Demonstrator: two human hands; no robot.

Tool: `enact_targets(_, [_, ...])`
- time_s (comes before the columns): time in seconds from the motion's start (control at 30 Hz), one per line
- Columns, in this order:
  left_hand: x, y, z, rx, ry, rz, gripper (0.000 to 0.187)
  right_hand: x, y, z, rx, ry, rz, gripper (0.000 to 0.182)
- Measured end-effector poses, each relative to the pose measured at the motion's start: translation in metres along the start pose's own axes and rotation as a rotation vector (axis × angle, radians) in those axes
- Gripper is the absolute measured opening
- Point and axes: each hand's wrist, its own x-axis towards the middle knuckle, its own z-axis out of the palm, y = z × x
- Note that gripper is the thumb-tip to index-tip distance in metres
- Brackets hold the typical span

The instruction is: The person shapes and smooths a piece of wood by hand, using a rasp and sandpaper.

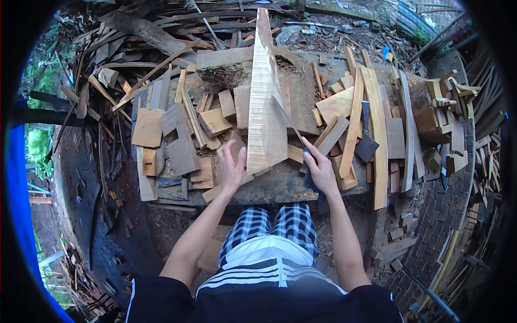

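A tall, pale wooden plank [264,118] with a slanted lower end and a pointed top stands in the middle of the workbench, rough marks across its face. Just left of its lower edge, my left hand [232,168] is open, fingers apart and holding nothing. My right hand [321,172] is closed around the handle of a long knife [290,121]. Its narrow dark blade slants up and left, and its tip overlaps the plank's right side in this view. The handle is mostly hidden by my fingers.
Wood offcuts cover the workbench [242,192] on both sides, among them a long strip [372,134] at right and a notched block [180,140] at left. Behind lies a big scrap pile [156,40]. A dark hatchet-like head [367,146] rests among the right pieces.
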Motion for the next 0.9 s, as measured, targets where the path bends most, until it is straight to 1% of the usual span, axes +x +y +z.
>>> enact_targets(0.03, [-0.008,0.006,-0.001,-0.203,-0.173,-0.162,0.051,-0.01,0.006,0.002,0.005,0.057,-0.034,0.046])
enact_targets(0.07, [-0.01,0.005,0.008,-0.468,-0.276,-0.269,0.05,-0.02,0.006,0.002,0.042,0.093,-0.012,0.047])
enact_targets(0.1, [-0.01,0.003,0.015,-0.482,-0.254,-0.253,0.05,-0.029,0.005,0.003,0.08,0.129,0.011,0.048])
enact_targets(0.13, [-0.007,0.018,0.013,-0.616,-0.375,-0.446,0.049,-0.036,0.009,0.004,0.069,0.127,-0.017,0.048])
enact_targets(0.17, [-0.002,0.031,0.008,-0.75,-0.505,-0.634,0.047,-0.039,0.015,0.005,0.11,0.175,-0.018,0.048])
enact_targets(0.2, [0.001,0.039,0.001,-0.772,-0.495,-0.606,0.047,-0.042,0.021,0.003,0.147,0.226,-0.023,0.048])
enact_targets(0.27, [0.001,0.055,-0.013,-0.971,-0.541,-0.663,0.043,-0.051,0.016,-0.003,0.069,0.324,-0.093,0.047])
enact_targets(0.3, [0.006,0.071,-0.034,-1.018,-0.594,-0.601,0.04,-0.057,0.012,-0.008,0.011,0.356,-0.106,0.047])
enact_targets(0.33, [0.01,0.088,-0.054,-1.075,-0.619,-0.564,0.038,-0.064,0.014,-0.015,-0.015,0.345,-0.125,0.047])
enact_targets(0.37, [0.013,0.099,-0.072,-1.12,-0.637,-0.524,0.037,-0.068,0.017,-0.017,-0.024,0.38,-0.12,0.047])
enact_targets(0.4, [0.015,0.103,-0.083,-1.124,-0.611,-0.506,0.037,-0.067,0.018,-0.012,-0.016,0.415,-0.119,0.047])
enact_targets(0.43, [0.017,0.108,-0.092,-1.18,-0.607,-0.517,0.037,-0.073,0.001,-0.008,0.115,0.39,-0.022,0.047])
enact_targets(0.5, [0.012,0.116,-0.108,-1.291,-0.589,-0.563,0.037,-0.077,0.013,-0.007,0.173,0.339,0.032,0.046])
enact_targets(0.53, [0.009,0.114,-0.111,-1.276,-0.597,-0.567,0.036,-0.079,0.016,-0.004,0.119,0.363,-0.035,0.047])
enact_targets(0.6, [0.0,0.113,-0.116,-1.233,-0.575,-0.584,0.035,-0.07,0.023,0.001,0.125,0.372,-0.042,0.047])
enact_targets(0.7, [-0.01,0.093,-0.118,-1.169,-0.645,-0.511,0.036,-0.082,0.018,0.003,0.124,0.369,0.013,0.046])
enact_targets(0.77, [-0.011,0.084,-0.118,-1.155,-0.661,-0.499,0.037,-0.08,0.014,0.006,0.082,0.366,-0.022,0.046])
enact_targets(0.83, [-0.012,0.083,-0.125,-1.128,-0.591,-0.559,0.037,-0.076,0.016,0.004,0.052,0.323,-0.054,0.045])
enact_targets(0.9, [-0.009,0.081,-0.133,-1.123,-0.551,-0.588,0.037,-0.074,0.013,0.004,0.103,0.294,-0.029,0.046])
